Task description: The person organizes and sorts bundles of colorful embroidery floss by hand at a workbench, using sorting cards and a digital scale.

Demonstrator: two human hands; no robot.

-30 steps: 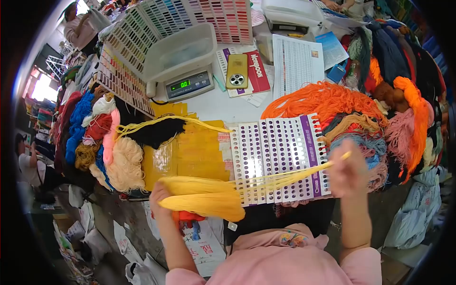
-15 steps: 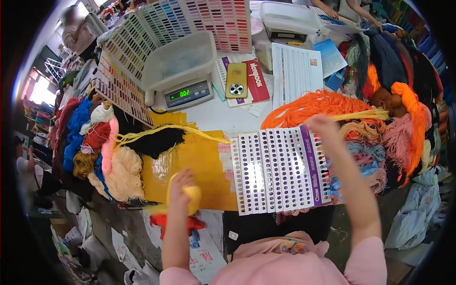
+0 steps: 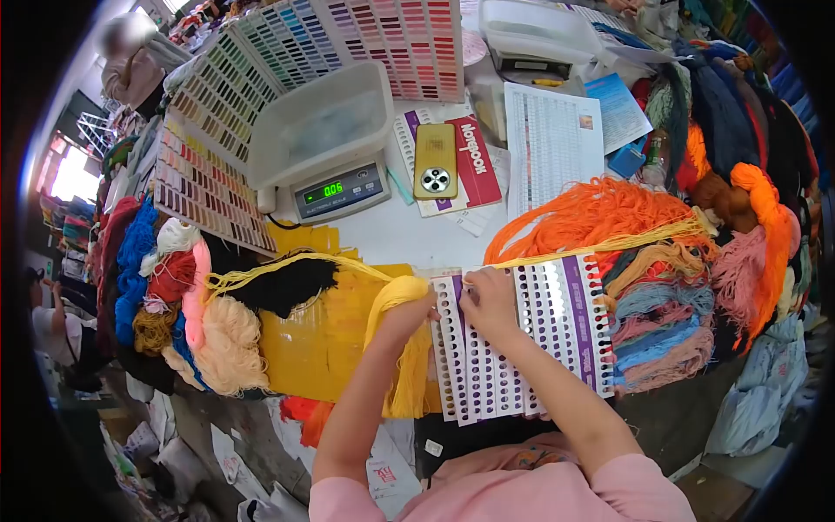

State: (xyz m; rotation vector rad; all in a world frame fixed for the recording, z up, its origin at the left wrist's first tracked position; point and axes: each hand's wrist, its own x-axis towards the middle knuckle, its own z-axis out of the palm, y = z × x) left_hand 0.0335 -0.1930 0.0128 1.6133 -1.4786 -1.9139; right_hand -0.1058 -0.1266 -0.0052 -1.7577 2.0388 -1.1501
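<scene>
My left hand (image 3: 410,320) is closed around a hank of yellow thread (image 3: 407,374), whose loose ends hang over the table's front edge. Its fingers are at the left edge of a stack of white punched thread cards (image 3: 544,348) with purple strips. My right hand (image 3: 492,303) has its fingertips pinched at the upper part of a card on the left of the stack. A yellow strand (image 3: 600,250) runs along the cards' top edge to the right. Another yellow strand (image 3: 300,261) reaches left across black yarn.
An electronic scale (image 3: 339,193) bears a clear plastic tub (image 3: 322,130) before a folding colour chart (image 3: 383,43). A phone (image 3: 435,161) rests on a notebook (image 3: 478,165). Orange yarn (image 3: 591,213) and coloured hanks (image 3: 665,322) lie right; more hanks (image 3: 228,322) lie left.
My right hand has come left and down from the stack's top right corner onto the cards. My left hand has brought the yellow hank right to the stack. The cards are now shifted and fanned.
</scene>
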